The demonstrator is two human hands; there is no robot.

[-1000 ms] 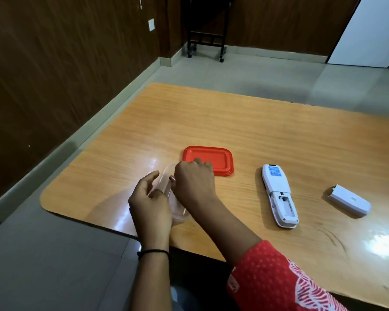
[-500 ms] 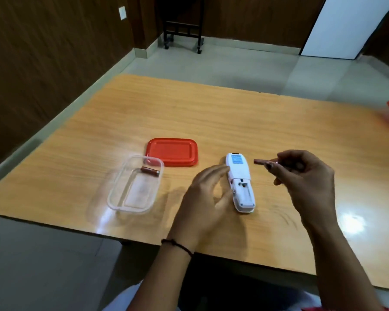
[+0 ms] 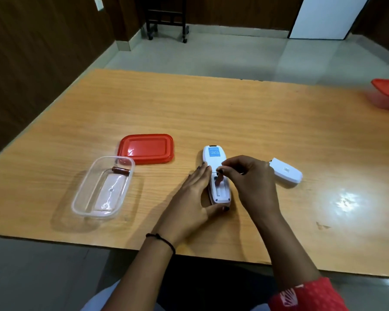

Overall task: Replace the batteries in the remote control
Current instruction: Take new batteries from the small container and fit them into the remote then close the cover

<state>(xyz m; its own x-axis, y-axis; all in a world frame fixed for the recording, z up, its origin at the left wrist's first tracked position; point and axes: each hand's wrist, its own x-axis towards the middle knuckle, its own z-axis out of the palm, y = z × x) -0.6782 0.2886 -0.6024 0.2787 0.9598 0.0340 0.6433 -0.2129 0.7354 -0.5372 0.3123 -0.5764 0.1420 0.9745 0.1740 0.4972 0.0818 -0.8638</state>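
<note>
The white remote control (image 3: 214,158) lies face down near the table's front edge, its battery bay uncovered. My left hand (image 3: 194,199) cups its left side and near end, steadying it. My right hand (image 3: 249,182) pinches a brown battery (image 3: 218,180) and holds it tilted, one end down in the bay. The white battery cover (image 3: 286,172) rests on the table just right of my right hand. A second brown battery (image 3: 121,171) lies at the far end of the clear plastic box (image 3: 94,207) to the left.
A red lid (image 3: 146,148) lies flat behind the clear box. Another red-lidded container (image 3: 387,93) sits at the table's far right edge. The wooden table (image 3: 234,113) ends close to my body. A dark wheeled stand (image 3: 166,21) is on the floor beyond.
My right hand carried the battery from above the table down into the remote's bay. My left hand closed in around the remote's left side and near end.
</note>
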